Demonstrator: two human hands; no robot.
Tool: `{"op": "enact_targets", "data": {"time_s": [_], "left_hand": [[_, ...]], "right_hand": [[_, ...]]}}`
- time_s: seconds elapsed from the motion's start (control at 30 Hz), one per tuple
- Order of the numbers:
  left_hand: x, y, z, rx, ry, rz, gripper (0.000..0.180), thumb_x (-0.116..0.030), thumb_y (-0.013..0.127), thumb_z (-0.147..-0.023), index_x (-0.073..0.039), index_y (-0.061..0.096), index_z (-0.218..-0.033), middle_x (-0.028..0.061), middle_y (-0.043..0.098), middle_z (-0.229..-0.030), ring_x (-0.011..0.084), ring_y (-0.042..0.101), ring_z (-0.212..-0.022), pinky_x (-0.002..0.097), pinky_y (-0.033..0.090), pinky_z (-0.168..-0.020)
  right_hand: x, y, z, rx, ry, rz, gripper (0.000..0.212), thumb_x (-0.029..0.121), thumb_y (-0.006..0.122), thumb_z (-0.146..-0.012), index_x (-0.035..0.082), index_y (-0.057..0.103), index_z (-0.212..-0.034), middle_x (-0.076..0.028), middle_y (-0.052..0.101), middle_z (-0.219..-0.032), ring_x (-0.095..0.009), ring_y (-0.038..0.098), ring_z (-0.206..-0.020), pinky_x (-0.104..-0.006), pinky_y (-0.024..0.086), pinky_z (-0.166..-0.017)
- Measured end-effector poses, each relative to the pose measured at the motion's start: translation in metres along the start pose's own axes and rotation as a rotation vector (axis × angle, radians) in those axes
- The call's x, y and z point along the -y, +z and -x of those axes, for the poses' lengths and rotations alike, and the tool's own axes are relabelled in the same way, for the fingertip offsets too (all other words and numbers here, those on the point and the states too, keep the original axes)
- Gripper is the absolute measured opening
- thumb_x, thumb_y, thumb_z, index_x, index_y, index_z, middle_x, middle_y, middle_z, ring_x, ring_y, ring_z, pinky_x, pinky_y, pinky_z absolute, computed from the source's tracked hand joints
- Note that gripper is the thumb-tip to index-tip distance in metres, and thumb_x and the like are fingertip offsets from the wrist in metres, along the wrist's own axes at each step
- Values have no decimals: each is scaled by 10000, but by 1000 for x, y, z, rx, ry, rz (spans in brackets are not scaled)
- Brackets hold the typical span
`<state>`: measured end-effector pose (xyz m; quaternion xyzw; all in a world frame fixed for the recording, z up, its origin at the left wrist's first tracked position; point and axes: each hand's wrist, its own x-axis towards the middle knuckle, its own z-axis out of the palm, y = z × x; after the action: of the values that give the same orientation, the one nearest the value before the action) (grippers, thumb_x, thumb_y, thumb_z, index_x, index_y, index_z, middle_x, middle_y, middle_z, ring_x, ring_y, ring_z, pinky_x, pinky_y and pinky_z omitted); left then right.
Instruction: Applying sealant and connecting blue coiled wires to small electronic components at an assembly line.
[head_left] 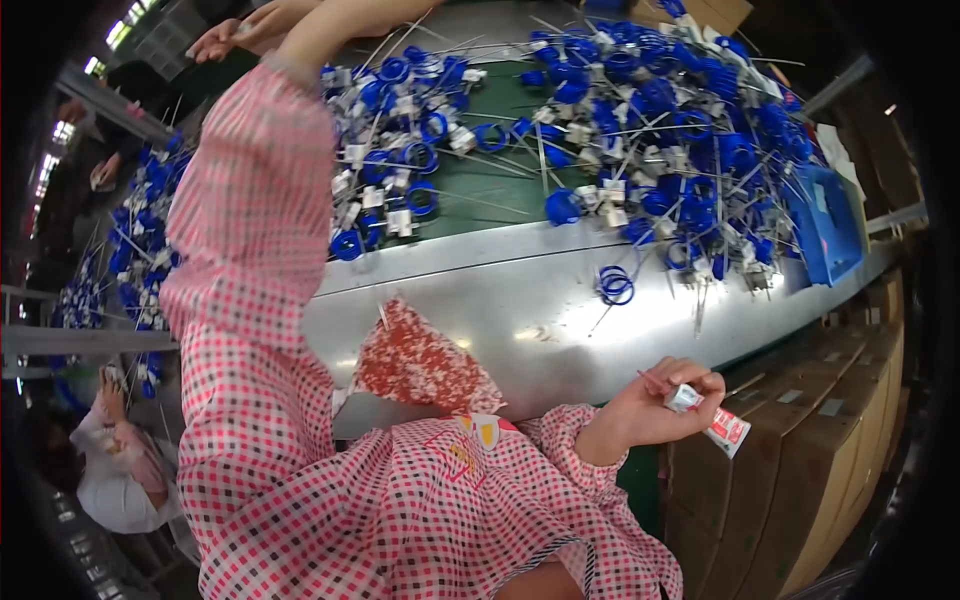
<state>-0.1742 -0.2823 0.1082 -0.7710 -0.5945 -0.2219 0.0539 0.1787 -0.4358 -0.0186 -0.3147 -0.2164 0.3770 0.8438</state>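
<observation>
Because the fingers cover part of it, the small red-and-white packet shows only where it juts from the outer side of the right hand; a silvery-white piece between thumb and fingers may belong to it. The right hand is pinching the packet, on the near side of the metal ledge and well apart from the heaps. The step in hand looks like holding the packet to one side while the left arm stretches forward; the next move seems to call for a firm pinch and a path clear of loose wires. The left hand is beyond the upper edge, so I cannot tell its state. One blue coil lies on the ledge, and a heap of blue coils and white connectors rises behind it. Farther right sits a blue bin, with cardboard boxes lower down. Another hand, at upper left, appears to be a co-worker's.
</observation>
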Motion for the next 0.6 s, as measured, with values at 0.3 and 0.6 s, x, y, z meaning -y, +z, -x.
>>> {"op": "enact_targets", "data": {"time_s": [0.3, 0.6], "left_hand": [[-26, 104, 229, 234, -10, -148, 339, -52, 554, -707, -55, 523, -1044, 144, 493, -1104, 304, 547, -884, 358, 448, -757], [-35, 106, 243, -90, -131, 350, 378, -38, 573, -654, -34, 493, -1023, 149, 449, -1052, 312, 516, -891, 349, 427, -778]], "right_hand": [[-28, 45, 57, 238, 128, 46, 188, 244, 374, -864, 81, 417, -780, -45, 410, -527, -71, 268, -395, -177, 197, -346], [-14, 44, 89, 291, 198, 343, 267, 371, 407, -876, 104, 412, -861, -25, 440, -636, -67, 367, -498, -170, 296, -407]]}}
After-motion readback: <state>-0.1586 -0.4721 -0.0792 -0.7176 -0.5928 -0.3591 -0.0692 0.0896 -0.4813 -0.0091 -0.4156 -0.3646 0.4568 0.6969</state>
